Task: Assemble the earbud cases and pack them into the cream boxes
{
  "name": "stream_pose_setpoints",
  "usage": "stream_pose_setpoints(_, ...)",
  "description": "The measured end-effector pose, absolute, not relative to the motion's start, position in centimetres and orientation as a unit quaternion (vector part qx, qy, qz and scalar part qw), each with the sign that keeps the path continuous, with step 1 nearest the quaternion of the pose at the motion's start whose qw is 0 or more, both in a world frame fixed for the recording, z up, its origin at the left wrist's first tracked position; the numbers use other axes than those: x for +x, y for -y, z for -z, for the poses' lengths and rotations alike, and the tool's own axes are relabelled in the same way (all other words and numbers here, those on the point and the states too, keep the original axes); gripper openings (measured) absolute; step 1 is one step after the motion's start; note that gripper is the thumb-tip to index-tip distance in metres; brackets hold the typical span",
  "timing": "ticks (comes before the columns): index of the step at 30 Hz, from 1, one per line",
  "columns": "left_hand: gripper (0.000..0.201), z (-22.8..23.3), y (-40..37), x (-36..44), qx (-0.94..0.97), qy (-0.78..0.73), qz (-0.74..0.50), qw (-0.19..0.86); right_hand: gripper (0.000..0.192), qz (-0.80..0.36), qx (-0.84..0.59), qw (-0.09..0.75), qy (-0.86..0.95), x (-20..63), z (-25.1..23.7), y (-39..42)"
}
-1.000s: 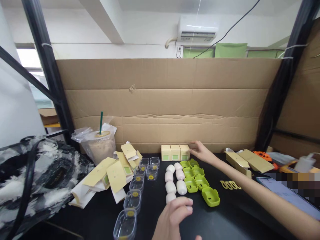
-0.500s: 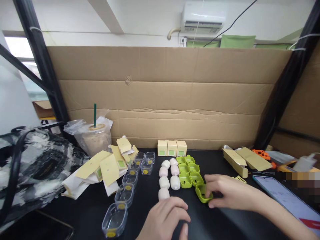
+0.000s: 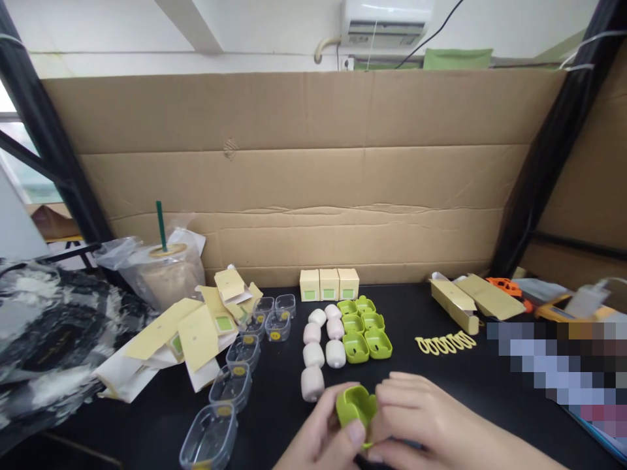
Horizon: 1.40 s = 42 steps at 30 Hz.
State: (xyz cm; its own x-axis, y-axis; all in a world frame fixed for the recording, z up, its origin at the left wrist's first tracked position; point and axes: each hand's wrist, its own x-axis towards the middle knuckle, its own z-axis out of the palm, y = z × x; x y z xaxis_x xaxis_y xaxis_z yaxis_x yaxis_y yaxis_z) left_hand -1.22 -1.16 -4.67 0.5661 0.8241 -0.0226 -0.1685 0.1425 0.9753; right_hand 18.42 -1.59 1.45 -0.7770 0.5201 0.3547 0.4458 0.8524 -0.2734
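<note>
Grip on the green silicone case (image 3: 356, 405), held at the near table edge between the left hand (image 3: 326, 434) thumb and the closed right hand (image 3: 421, 421) fingers, should stay light, cavity upward, clear of the white pods (image 3: 318, 352).

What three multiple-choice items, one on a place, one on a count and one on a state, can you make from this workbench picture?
1. Where do the small yellow boxes stand?
A. against the cardboard wall
B. on the drink cup
C. beside the clear trays

2. How many small yellow boxes stand in that row?
A. two
B. three
C. five

3. What state is the green case in?
A. lying alone on the table
B. inside a clear tray
C. held by both hands

Answers: 1 A, the row touches the wall's foot; 2 B, three boxes stand side by side; 3 C, left hand and right hand both grip it.
</note>
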Motion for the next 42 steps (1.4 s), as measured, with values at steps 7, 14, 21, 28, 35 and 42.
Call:
stream_pose_setpoints(7,0.056,4.0,0.7,-1.2,0.407,-0.246,-0.356,0.804,0.019,-0.035,-0.406,0.213,0.888,22.3,-2.5,-1.3)
stream_pose_setpoints(14,0.066,3.9,0.6,-1.2,0.395,-0.265,-0.380,0.793,0.019,0.035,-0.532,0.083,0.842,28.3,0.0,-6.3)
stream_pose_setpoints(21,0.048,2.6,1.1,-0.8,0.352,-0.266,-0.379,0.814,0.011,-0.011,-0.529,0.135,0.837,28.2,-0.1,-6.8)
stream_pose_setpoints(28,0.040,1.8,1.3,-0.7,0.346,-0.298,-0.355,0.815,0.009,-0.111,-0.449,0.322,0.826,22.6,-0.8,-2.5)
stream_pose_setpoints(35,0.039,1.6,1.5,-0.7,0.328,-0.323,-0.341,0.819,0.014,-0.183,-0.297,0.382,0.856,18.3,0.3,2.2)
stream_pose_setpoints(42,0.035,1.9,1.5,-0.6,0.332,-0.321,-0.326,0.825,0.012,-0.107,-0.327,0.352,0.871,18.1,0.7,2.0)
